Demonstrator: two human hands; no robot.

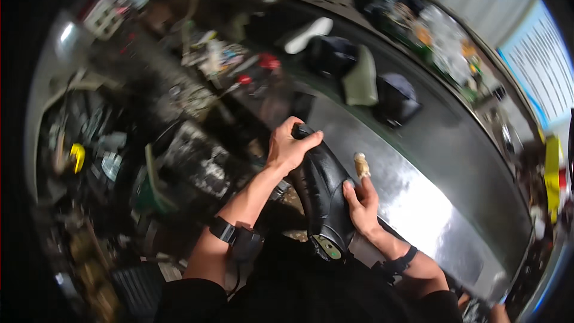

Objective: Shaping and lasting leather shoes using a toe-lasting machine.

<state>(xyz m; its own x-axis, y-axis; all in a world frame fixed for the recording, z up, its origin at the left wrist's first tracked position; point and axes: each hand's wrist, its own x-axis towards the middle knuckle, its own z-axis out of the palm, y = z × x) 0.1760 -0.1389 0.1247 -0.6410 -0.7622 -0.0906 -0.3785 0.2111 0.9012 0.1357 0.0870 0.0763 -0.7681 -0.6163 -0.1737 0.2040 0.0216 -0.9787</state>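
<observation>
A black leather shoe is held lengthwise in front of my body, its narrow end pointing away. At its near end, a pale green plate with small holes shows, looking like the top of a shoe last. My left hand wraps around the far end, thumb across the top. On the right side, my right hand grips the shoe, thumb pressed against the leather. Its index finger stretches away, the tip wrapped in tan tape. Underneath, the other right fingers are hidden.
Right of the shoe runs a shiny metal ledge beside a dark belt. Black shoes and pale last-like pieces lie on the belt. A cluttered work surface is at left, with a yellow object farther left.
</observation>
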